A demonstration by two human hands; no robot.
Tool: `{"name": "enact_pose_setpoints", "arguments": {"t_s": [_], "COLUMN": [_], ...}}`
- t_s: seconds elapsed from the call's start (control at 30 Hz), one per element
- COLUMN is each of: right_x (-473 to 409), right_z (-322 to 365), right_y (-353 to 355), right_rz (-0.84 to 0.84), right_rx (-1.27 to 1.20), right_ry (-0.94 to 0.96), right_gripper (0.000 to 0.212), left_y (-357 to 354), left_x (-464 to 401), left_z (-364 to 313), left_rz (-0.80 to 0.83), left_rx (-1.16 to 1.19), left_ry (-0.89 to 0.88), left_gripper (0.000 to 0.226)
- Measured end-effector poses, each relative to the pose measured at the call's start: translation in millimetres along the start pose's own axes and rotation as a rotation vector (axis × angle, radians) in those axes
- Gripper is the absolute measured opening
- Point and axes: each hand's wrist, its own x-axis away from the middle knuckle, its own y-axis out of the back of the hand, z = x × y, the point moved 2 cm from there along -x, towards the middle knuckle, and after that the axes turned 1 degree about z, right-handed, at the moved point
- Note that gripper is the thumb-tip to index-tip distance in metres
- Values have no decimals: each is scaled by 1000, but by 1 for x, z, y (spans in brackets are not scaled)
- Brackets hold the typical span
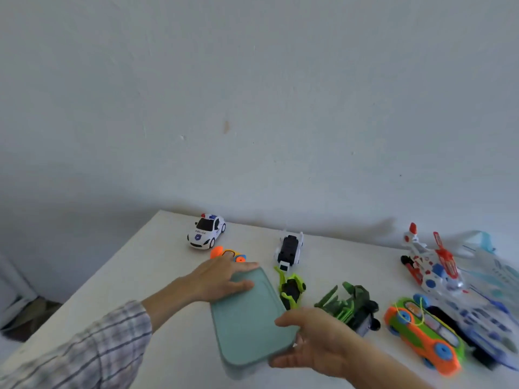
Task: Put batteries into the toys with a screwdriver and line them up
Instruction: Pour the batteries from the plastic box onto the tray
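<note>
- A white tabletop (157, 279) carries everything, and its far edge meets a pale wall (252, 94).
- A flat teal box lid or case (248, 318) with rounded corners lies near the middle of the tabletop, its long side running from the near edge toward the far edge. Nothing shows inside it; whether it is a lid or a closed box I cannot tell.
- The left hand (222, 279), in a plaid sleeve (84, 349), grips the far end of the case, fingers over its far edge and thumb laid on its top.
- The right hand (314, 341) holds the near right corner of the case, thumb on top and fingers curled beneath.
- A clear bag (483, 256) sits at the far right edge, with a white and blue toy (486, 324) in front of it, blurred.
- A white, red and blue helicopter toy (429, 265) stands toward the far right.
- An orange and green toy car (424, 335) lies on its side near the right edge.
- A dark green toy (351, 307) lies just right of the right hand.
- A white police car (206, 231) stands at the far left corner.
- A black and white toy (289, 249) lies near the far edge, with a lime green toy (292, 289) just in front of it, beside the case.
- A small orange toy (229, 254) lies behind the left hand's fingers.
</note>
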Motion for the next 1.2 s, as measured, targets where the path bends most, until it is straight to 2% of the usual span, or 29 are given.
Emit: {"name": "enact_pose_setpoints", "arguments": {"t_s": [0.07, 0.17, 0.27, 0.47, 0.6, 0.67, 0.77, 0.87, 0.9, 0.97, 1.0, 1.07, 1.13, 1.2], "right_x": [-15, -30, -44, -66, -82, -82, -78, -72, -71, -75, -78, -92, -102, -107], "right_z": [-20, -42, -61, -82, -89, -87, -75, -55, -48, -37, -34, -33, -33, -34], "right_y": [-7, -19, -24, -35, -44, -48, -50, -41, -38, -33, -30, -21, -10, 4], "right_rz": [-82, -240, -326, -386, -409, -427, -441, -594, -660, -735, -728, -669, -628, -688], "right_rx": [10, -5, -9, 68, 67, 114, 394, 973, 1155, 1390, 1437, 1428, 1392, 1412], "right_ry": [-31, 26, 67, 132, 152, 167, 205, 360, 434, 529, 535, 504, 495, 515], "right_gripper": [19, 10, 45, 47, 46, 41, 31, 14, 17, 47, 55, 56, 47, 37], "left_y": [-15, -26, -31, -27, -29, -30, -35, -44, -47, -57, -63, -73, -78, -82], "left_x": [4, 3, -1, 8, 12, 12, 11, 10, 9, 7, 7, 5, 4, 2], "left_z": [6, 12, 18, 27, 37, 40, 41, 38, 38, 41, 43, 46, 45, 40], "left_rz": [22, 2, -31, -72, -50, -66, -109, -162, -191, -297, -334, -395, -446, -475], "left_rx": [4, -45, -128, -235, -267, -308, -350, -358, -365, -380, -370, -324, -293, -286], "left_ry": [-34, -95, -162, -195, -143, -117, -92, -57, -40, -18, -14, -38, -53, -53], "left_gripper": [54, 49, 47, 45, 57, 71, 66, 78, 75, 53, 43, 34, 32, 30]}}
